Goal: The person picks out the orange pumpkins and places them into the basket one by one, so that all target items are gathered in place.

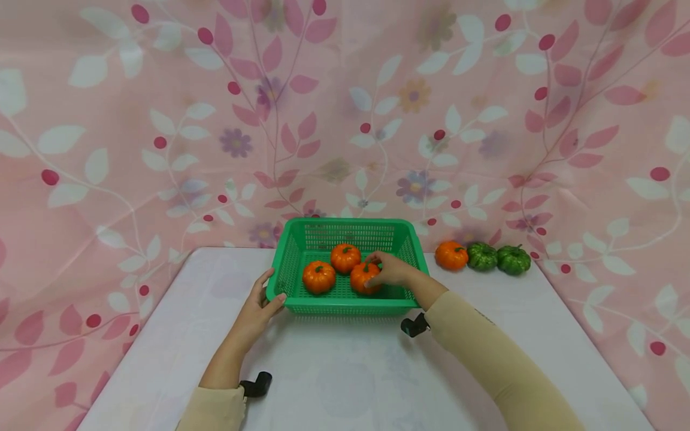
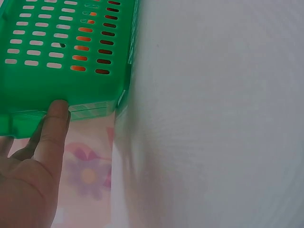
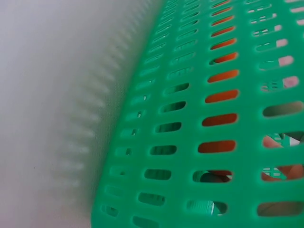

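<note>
A green plastic basket point(image 1: 350, 304) with slotted walls stands on the white table. My left hand point(image 1: 256, 310) grips its front left corner, thumb over the rim and fingers along the outer side; the left wrist view shows that hand point(image 2: 35, 175) against the basket wall point(image 2: 57, 88). Reaching over the front right rim, my right hand point(image 1: 393, 271) holds a small orange pumpkin point(image 1: 362, 278) inside the basket, with fingers curled round its top and side. Two more orange pumpkins, one at left point(image 1: 318, 278) and one behind point(image 1: 345, 258), lie beside it. Slotted basket wall point(image 3: 190, 118) mostly hides the right hand in the right wrist view.
Right of the basket, an orange pumpkin point(image 1: 451, 255) and two green ones, one in the middle point(image 1: 482, 257) and one at the end point(image 1: 514, 260), stand in a row near the table's back edge. A pink floral cloth point(image 1: 345, 120) hangs behind the table point(image 1: 334, 371).
</note>
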Available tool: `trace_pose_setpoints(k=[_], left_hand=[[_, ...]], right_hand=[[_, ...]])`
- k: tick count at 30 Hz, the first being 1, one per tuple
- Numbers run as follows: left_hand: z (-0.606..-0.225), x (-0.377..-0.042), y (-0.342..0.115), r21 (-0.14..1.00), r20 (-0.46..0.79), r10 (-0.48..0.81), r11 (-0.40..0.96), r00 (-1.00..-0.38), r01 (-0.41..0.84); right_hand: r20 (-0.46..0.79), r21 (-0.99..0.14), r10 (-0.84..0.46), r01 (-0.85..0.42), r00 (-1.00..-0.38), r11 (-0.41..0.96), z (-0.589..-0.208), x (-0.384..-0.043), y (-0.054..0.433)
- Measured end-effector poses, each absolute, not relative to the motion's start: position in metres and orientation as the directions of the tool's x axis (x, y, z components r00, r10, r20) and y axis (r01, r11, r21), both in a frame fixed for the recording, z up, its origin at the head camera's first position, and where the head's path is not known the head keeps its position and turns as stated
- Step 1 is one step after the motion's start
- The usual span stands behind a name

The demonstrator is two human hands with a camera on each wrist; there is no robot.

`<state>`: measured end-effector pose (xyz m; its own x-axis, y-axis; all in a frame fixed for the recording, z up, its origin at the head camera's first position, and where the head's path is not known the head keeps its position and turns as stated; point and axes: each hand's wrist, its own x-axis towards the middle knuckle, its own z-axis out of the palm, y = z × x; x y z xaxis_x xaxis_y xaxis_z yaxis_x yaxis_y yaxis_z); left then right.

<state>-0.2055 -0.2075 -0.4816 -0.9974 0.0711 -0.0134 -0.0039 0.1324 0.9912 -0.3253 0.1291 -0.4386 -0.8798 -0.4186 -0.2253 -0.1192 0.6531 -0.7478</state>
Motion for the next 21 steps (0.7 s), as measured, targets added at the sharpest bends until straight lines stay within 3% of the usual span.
trace_pose_setpoints(k=[21], left_hand=[[-0.4818, -0.2047, -0.208, 0.992, -0.004, 0.081, 0.123, -0.997, 0.006]], right_hand=[[-0.225, -0.775, -0.408, -0.091, -0.885, 0.626, -0.4422, -0.3261, 0.1303]])
